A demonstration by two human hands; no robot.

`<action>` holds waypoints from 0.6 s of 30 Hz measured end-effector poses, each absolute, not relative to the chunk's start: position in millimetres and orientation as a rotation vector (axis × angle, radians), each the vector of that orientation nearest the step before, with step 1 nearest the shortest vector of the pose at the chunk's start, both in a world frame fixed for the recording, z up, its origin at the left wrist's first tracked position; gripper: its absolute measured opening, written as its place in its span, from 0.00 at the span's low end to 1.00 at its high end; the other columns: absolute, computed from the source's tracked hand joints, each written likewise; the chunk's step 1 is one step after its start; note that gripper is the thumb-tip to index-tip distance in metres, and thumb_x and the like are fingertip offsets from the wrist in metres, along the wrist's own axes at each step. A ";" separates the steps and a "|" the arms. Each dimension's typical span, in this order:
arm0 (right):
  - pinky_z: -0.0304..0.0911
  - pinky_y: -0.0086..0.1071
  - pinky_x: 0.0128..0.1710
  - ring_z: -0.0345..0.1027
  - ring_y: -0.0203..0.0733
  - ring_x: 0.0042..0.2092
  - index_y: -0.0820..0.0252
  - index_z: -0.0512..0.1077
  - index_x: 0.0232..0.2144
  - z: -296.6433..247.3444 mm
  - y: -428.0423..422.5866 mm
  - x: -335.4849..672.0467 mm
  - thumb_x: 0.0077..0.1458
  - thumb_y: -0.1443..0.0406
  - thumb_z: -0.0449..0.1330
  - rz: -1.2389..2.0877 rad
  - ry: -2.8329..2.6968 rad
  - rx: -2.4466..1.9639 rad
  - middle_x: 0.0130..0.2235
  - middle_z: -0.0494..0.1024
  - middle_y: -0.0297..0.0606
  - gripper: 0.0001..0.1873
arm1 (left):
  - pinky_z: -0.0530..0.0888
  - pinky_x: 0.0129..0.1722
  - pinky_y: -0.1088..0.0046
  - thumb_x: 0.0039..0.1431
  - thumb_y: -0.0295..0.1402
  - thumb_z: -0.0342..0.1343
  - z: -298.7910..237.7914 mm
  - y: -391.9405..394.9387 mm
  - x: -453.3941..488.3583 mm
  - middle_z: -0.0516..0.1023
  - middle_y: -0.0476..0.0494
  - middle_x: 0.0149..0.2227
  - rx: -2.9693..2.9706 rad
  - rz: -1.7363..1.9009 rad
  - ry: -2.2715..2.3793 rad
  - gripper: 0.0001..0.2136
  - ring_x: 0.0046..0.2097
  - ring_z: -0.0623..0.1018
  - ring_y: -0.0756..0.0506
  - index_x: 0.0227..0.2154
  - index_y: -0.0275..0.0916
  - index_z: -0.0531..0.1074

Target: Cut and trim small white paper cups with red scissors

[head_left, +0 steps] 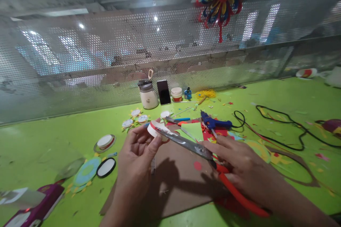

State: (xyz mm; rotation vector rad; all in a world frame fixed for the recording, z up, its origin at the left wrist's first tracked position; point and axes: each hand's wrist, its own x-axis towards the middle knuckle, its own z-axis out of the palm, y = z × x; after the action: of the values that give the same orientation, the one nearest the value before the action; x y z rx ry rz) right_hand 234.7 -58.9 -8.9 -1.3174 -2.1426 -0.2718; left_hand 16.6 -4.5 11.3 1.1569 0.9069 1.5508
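Observation:
Between the thumb and fingers of my left hand (137, 154) is a small white paper cup piece (153, 130) with a red band, tilted toward me. My right hand (239, 161) grips scissors (191, 146) with red-orange handles and dark grey blades. The blades point left, and their tips lie against the cup piece. Whether the tips are inside or over its rim I cannot tell. A brown cardboard sheet (181, 184) lies beneath both hands. Just beyond them are green paper (193, 130), red paper and a blue glue gun (214, 122).
On the green table (80, 127) stand a white jug (148, 97), a phone (163, 92), paper cups (176, 94) and a blue bottle (188, 93). Round paper pieces (86, 171) lie left. A black cable (277, 142) loops at right. A purple device (39, 205) sits front left.

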 end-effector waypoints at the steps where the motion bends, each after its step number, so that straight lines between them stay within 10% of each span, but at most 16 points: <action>1: 0.69 0.33 0.26 0.71 0.44 0.27 0.58 0.76 0.42 -9.1 -58.8 234.8 0.42 0.74 0.53 -0.266 -2.144 -1.311 0.29 0.76 0.40 0.24 | 0.79 0.46 0.62 0.48 0.32 0.69 11.3 -4.5 16.4 0.82 0.40 0.42 1.162 1.553 0.909 0.16 0.45 0.82 0.40 0.39 0.38 0.72; 18: 0.69 0.34 0.26 0.72 0.45 0.28 0.57 0.77 0.42 -10.4 -58.5 234.5 0.45 0.73 0.55 -0.284 -2.140 -1.343 0.30 0.77 0.40 0.21 | 0.79 0.46 0.64 0.49 0.33 0.69 10.3 -3.4 15.1 0.82 0.41 0.43 1.241 1.589 0.970 0.16 0.44 0.82 0.41 0.39 0.39 0.73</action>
State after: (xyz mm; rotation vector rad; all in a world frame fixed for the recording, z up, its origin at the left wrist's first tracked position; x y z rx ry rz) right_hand 234.5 -58.5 -10.4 -1.3432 -2.1405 -0.2839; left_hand 15.1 -3.4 10.3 1.2407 0.9698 1.5889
